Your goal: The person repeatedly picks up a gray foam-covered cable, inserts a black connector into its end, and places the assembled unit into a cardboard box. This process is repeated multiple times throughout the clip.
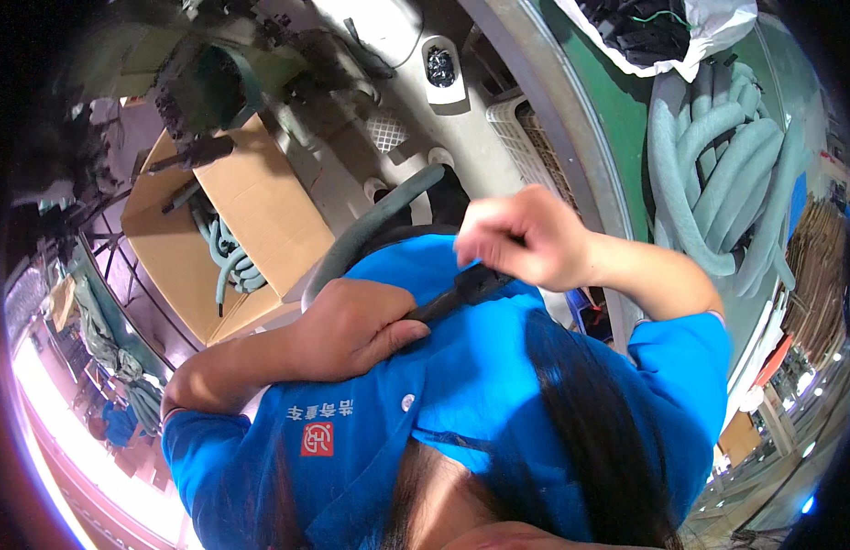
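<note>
My left hand [356,330] is closed round a dark tube, its thumb lying along it. From the far side of this hand a grey foam-covered tube [351,243] curves up and away to the right; whether both are one piece is hidden by my fingers. A black end piece [480,282] sticks out to the right of my left thumb, in front of my blue shirt. Just above that piece, and seemingly touching it, is my right hand [530,240], slightly blurred, with its fingers curled in. What lies inside those fingers cannot be made out.
An open cardboard box [260,197] at the left holds several grey tubes [228,252]. More grey tubes [718,174] are piled on the green-topped table [617,119] at the right, beside a white bag [718,37] of black parts. A plastic crate [521,142] stands below the table's edge.
</note>
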`<state>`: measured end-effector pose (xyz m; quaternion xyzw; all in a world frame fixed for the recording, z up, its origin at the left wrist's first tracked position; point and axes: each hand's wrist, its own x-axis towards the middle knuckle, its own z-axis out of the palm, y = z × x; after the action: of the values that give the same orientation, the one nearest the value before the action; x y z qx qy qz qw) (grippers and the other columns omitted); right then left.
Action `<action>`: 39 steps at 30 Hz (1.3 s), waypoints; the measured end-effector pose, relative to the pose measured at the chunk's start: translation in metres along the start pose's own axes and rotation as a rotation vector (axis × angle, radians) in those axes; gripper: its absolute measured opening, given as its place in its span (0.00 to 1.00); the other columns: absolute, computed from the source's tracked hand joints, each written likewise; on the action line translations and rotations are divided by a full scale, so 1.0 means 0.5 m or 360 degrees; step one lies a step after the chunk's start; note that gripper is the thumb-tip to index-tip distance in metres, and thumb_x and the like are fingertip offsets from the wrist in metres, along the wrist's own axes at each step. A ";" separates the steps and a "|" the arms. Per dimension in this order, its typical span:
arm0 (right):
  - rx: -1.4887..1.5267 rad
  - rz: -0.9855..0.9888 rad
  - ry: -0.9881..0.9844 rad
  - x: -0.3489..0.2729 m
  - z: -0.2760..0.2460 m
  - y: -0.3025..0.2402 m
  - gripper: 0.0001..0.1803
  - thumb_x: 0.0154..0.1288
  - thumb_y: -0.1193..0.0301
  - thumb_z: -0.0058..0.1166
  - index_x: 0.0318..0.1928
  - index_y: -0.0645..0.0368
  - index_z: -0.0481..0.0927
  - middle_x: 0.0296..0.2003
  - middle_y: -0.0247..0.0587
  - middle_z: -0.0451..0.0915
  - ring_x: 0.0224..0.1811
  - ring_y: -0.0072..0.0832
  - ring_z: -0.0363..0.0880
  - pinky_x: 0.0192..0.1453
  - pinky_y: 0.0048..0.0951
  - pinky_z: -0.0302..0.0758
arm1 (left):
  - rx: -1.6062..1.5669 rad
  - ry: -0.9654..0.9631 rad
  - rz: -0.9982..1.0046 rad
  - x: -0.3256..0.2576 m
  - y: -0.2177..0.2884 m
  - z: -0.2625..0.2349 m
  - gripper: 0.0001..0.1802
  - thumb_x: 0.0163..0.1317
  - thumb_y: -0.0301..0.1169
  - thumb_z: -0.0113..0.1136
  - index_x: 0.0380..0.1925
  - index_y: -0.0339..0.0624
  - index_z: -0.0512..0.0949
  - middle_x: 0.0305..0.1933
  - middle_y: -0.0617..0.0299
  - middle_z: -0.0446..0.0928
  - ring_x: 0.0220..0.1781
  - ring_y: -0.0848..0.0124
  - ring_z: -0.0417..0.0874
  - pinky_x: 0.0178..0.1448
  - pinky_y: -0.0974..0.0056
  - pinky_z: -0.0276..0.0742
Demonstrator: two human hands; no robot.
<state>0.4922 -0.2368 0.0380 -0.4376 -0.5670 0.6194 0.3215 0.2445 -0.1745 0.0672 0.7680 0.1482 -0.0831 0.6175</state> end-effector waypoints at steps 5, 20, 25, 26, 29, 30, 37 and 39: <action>0.0292 -0.0017 0.1201 -0.005 -0.066 0.094 0.14 0.70 0.63 0.49 0.31 0.60 0.74 0.23 0.31 0.74 0.25 0.15 0.70 0.30 0.20 0.67 | -0.0187 0.0013 -0.0297 0.136 0.012 -0.028 0.20 0.69 0.42 0.47 0.24 0.37 0.71 0.22 0.52 0.73 0.26 0.57 0.76 0.33 0.58 0.71; 0.2626 0.0188 0.1474 -0.028 -0.025 0.221 0.21 0.69 0.52 0.45 0.37 0.58 0.76 0.19 0.34 0.72 0.15 0.24 0.70 0.14 0.28 0.72 | -0.0774 -0.0468 -0.1070 0.473 -0.029 -0.032 0.18 0.72 0.43 0.42 0.36 0.37 0.71 0.27 0.58 0.74 0.27 0.72 0.77 0.32 0.70 0.75; 0.2889 -0.0204 0.1303 -0.059 -0.064 0.200 0.20 0.69 0.52 0.44 0.36 0.58 0.74 0.21 0.41 0.75 0.15 0.29 0.72 0.16 0.30 0.74 | -0.1346 -0.0574 -0.1265 0.511 0.032 -0.082 0.21 0.67 0.43 0.47 0.39 0.31 0.72 0.30 0.44 0.77 0.20 0.60 0.80 0.22 0.64 0.77; 0.2919 -0.0197 0.1379 -0.052 -0.064 0.190 0.20 0.70 0.52 0.44 0.37 0.58 0.73 0.21 0.42 0.75 0.15 0.30 0.73 0.16 0.30 0.74 | -0.1372 -0.0555 -0.1283 0.511 0.023 -0.087 0.20 0.67 0.43 0.46 0.39 0.33 0.71 0.30 0.44 0.76 0.16 0.61 0.78 0.17 0.63 0.75; 0.2990 -0.0270 0.1300 -0.034 -0.066 0.219 0.19 0.71 0.52 0.41 0.36 0.55 0.73 0.38 0.51 0.78 0.19 0.29 0.76 0.21 0.26 0.76 | -0.1278 -0.0377 -0.1421 0.520 0.040 -0.066 0.17 0.66 0.42 0.46 0.39 0.37 0.72 0.28 0.51 0.76 0.16 0.65 0.76 0.17 0.65 0.73; 0.2936 -0.0338 0.1290 -0.031 -0.065 0.227 0.19 0.71 0.52 0.41 0.35 0.54 0.75 0.50 0.56 0.77 0.21 0.27 0.78 0.24 0.24 0.78 | -0.1207 -0.0296 -0.1454 0.525 0.052 -0.056 0.16 0.66 0.41 0.46 0.38 0.38 0.73 0.27 0.53 0.76 0.15 0.66 0.75 0.17 0.66 0.73; 0.2977 -0.0452 0.1505 -0.032 -0.069 0.264 0.21 0.71 0.52 0.41 0.34 0.56 0.74 0.49 0.57 0.77 0.21 0.28 0.77 0.27 0.24 0.78 | -0.1253 -0.0405 -0.1453 0.566 0.025 -0.043 0.15 0.67 0.39 0.48 0.39 0.38 0.72 0.31 0.54 0.78 0.21 0.68 0.78 0.22 0.66 0.76; 0.2640 -0.0034 0.1595 -0.050 -0.076 0.243 0.23 0.70 0.49 0.43 0.32 0.57 0.73 0.26 0.39 0.78 0.17 0.22 0.72 0.19 0.21 0.70 | -0.1284 -0.0413 -0.1511 0.570 0.021 -0.050 0.15 0.68 0.39 0.46 0.39 0.37 0.72 0.31 0.54 0.77 0.21 0.68 0.78 0.22 0.66 0.75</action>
<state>0.5488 -0.2617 -0.0762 -0.2797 0.2491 0.5612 0.7380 0.5154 -0.1168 -0.0060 0.3093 0.4159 -0.3778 0.7672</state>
